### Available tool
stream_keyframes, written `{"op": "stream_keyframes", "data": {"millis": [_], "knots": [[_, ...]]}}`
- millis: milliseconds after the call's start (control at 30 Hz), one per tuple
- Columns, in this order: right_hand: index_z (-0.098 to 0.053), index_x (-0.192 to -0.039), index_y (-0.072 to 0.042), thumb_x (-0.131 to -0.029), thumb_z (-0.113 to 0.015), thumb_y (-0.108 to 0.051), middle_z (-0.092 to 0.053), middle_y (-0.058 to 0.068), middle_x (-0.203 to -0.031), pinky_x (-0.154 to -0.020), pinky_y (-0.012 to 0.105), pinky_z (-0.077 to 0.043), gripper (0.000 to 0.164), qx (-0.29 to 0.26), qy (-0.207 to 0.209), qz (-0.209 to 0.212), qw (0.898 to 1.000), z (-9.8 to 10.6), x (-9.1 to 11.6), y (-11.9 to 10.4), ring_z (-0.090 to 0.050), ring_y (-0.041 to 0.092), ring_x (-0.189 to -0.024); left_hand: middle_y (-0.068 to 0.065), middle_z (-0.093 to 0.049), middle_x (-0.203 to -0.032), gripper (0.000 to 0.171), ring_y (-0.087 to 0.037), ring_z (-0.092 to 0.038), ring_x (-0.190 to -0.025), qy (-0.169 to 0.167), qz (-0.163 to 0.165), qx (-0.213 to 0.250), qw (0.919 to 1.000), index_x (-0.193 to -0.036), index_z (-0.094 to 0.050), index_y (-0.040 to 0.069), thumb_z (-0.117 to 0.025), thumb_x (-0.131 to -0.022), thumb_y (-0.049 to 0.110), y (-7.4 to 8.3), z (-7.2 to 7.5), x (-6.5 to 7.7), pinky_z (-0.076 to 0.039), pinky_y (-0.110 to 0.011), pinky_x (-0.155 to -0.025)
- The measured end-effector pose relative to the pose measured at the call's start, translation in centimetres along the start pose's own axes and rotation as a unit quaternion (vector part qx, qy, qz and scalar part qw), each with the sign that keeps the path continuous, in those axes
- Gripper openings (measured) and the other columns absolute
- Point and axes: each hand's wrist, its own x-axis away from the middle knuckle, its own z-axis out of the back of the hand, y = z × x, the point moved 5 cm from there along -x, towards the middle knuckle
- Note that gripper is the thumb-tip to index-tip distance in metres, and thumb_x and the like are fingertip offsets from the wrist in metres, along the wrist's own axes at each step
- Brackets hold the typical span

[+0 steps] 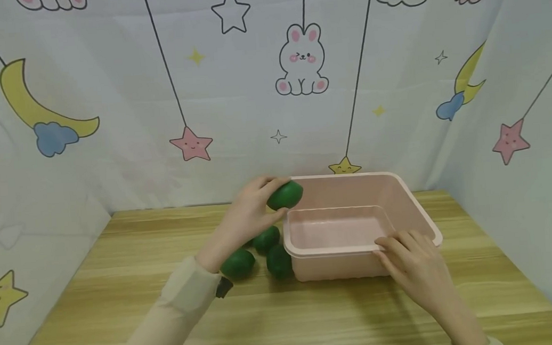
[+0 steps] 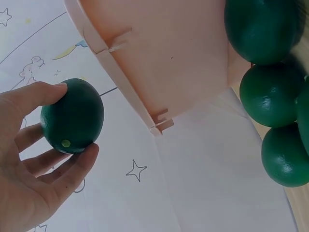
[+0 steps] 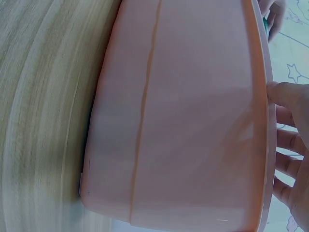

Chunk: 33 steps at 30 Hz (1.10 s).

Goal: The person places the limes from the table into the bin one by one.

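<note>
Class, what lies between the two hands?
In the head view, the pink bin lies between the left hand, holding a green object, and the right hand.

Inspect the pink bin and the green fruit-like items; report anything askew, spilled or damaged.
Nothing stands out. The pink bin stands upright on the table, the loose green items lie bunched by its left side, and the left hand holds another. No spill or crack shows.

Curtained-off tabletop workspace, white cartoon-printed cloth point(image 1: 241, 89) on three sides, wood-grain table point(image 1: 286, 321)
</note>
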Motion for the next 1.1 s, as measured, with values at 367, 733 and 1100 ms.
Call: {"op": "stream_keyframes", "data": {"millis": [367, 733, 1100], "knots": [[-0.071, -0.09, -0.009, -0.1, -0.045, -0.044, -0.061, 0.003, -0.08, -0.068, 0.032, -0.038, 0.045, 0.0, -0.004, -0.002, 1.0, -0.1, 0.0, 0.1, -0.053, 0.022, -0.075, -0.005, -0.058, -0.123, 0.057, -0.021, -0.058, -0.11, -0.038, -0.035, -0.015, 0.9986, -0.135, -0.055, 0.017, -0.075, -0.083, 0.022, 1.0, -0.1, -1.5, -0.052, -0.038, -0.092], [-0.071, -0.09, -0.009, -0.1, -0.044, -0.044, -0.061, 0.003, -0.08, -0.068, 0.032, -0.038, 0.046, 0.001, -0.004, -0.003, 1.0, 0.0, 0.1, 0.0, -0.053, 0.022, -0.075, -0.006, -0.059, -0.122, 0.056, -0.021, -0.059, -0.109, -0.074, -0.072, -0.027, 0.9942, -0.135, -0.055, 0.018, -0.075, -0.082, 0.021, 2.0, -0.8, -2.7, -0.052, -0.038, -0.094], [-0.071, -0.089, -0.009, -0.1, -0.043, -0.045, -0.062, 0.003, -0.08, -0.071, 0.032, -0.039, 0.046, 0.002, -0.008, -0.001, 1.0, -0.1, 0.0, 0.0, -0.055, 0.023, -0.077, -0.004, -0.058, -0.124, 0.056, -0.018, -0.057, -0.107, -0.124, -0.09, -0.032, 0.9877, -0.136, -0.054, 0.019, -0.074, -0.084, 0.022, 3.3, -1.3, -3.6, -0.051, -0.034, -0.09]]}}
